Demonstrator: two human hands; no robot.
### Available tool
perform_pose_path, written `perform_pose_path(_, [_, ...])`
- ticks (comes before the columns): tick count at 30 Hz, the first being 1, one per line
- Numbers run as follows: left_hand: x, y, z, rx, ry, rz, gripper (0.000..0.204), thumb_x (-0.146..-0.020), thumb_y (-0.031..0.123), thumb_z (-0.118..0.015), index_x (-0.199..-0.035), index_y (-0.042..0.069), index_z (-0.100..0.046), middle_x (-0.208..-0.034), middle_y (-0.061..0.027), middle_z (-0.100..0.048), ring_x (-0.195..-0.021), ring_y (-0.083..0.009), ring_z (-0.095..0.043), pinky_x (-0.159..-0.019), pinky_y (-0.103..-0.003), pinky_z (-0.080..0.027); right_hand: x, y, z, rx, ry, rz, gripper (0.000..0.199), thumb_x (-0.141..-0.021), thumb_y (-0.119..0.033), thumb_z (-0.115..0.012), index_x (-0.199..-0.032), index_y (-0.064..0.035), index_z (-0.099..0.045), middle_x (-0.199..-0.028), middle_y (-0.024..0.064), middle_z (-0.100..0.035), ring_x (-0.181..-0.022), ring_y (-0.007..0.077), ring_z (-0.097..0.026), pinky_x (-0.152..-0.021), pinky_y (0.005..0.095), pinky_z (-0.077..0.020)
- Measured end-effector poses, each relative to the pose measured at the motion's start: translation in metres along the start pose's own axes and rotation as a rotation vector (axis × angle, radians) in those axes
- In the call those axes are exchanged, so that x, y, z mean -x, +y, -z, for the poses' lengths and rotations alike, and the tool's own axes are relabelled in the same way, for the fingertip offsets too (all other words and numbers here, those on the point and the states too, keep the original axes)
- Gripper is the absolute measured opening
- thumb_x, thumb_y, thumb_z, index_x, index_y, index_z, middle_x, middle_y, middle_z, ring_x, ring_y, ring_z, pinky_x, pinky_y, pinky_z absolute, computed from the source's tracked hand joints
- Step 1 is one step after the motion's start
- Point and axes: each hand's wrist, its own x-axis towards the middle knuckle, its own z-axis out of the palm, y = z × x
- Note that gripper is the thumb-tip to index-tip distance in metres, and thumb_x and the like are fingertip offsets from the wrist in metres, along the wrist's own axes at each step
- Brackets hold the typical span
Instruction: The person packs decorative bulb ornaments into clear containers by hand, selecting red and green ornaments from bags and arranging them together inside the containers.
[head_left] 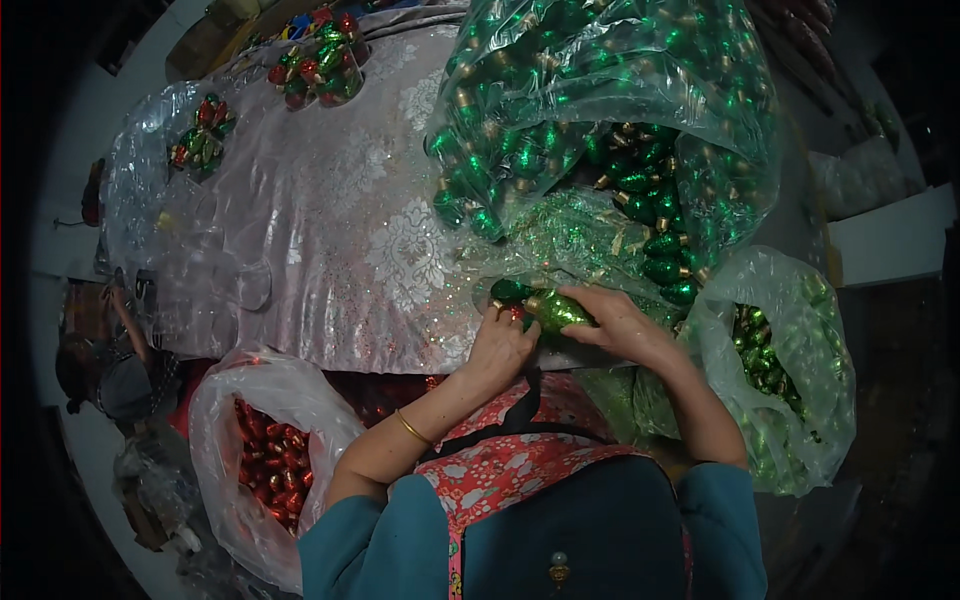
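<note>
My right hand (622, 327) is closed around a light green glittery bulb-shaped ornament (556, 309) with a gold cap, near the table's front edge. Just left of it, my left hand (503, 348) has its fingers bent around a red ornament (517, 313), mostly hidden by the fingers. A dark green ornament (511, 291) lies right beyond the left fingertips, touching or nearly touching the light green one. Whether a transparent container surrounds these pieces, I cannot tell.
A large transparent bag of dark green ornaments (600, 80) spills onto the glitter-strewn patterned tablecloth (340, 200). Bags of light green ornaments (835, 370) and red ornaments (225, 400) flank me. Packed mixed ornaments (335, 75) stand at the back left. Another person (110, 355) is at far left.
</note>
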Motion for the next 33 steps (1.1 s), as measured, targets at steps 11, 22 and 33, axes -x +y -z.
perform_pose_path(11, [0.004,-0.001,0.003,0.069,0.02,0.025,0.029,-0.071,0.013,-0.058,-0.099,0.007,-0.061,-0.079,-0.0096,-0.06,-0.083,-0.0247,-0.058,-0.078,-0.041,-0.04,-0.033,0.002,-0.038,0.207,0.104,0.08,0.039,-0.075,-0.004,-0.06,-0.113,-0.0043,-0.052,-0.11,0.0174,-0.056,-0.097,0.0376,-0.057,-0.08,0.04,-0.0485])
perform_pose_path(22, [0.001,0.0,0.007,0.001,-0.045,0.019,0.031,-0.073,0.016,-0.055,-0.103,0.009,-0.062,-0.076,-0.0067,-0.06,-0.077,-0.0237,-0.056,-0.075,-0.036,-0.041,-0.043,-0.006,-0.057,0.463,0.232,0.113,0.04,-0.073,-0.009,-0.057,-0.111,-0.0042,-0.051,-0.108,0.0124,-0.054,-0.084,0.0282,-0.057,-0.069,0.0355,-0.0502])
perform_pose_path(33, [0.001,-0.002,0.01,-0.023,0.032,-0.002,0.021,-0.076,0.018,-0.053,-0.091,0.01,-0.065,-0.082,-0.0084,-0.061,-0.08,-0.0229,-0.055,-0.073,-0.033,-0.038,-0.044,-0.005,-0.059,0.446,0.043,-0.033,0.047,-0.07,-0.012,-0.064,-0.115,-0.0046,-0.053,-0.117,0.0144,-0.054,-0.096,0.0328,-0.057,-0.079,0.0379,-0.0503])
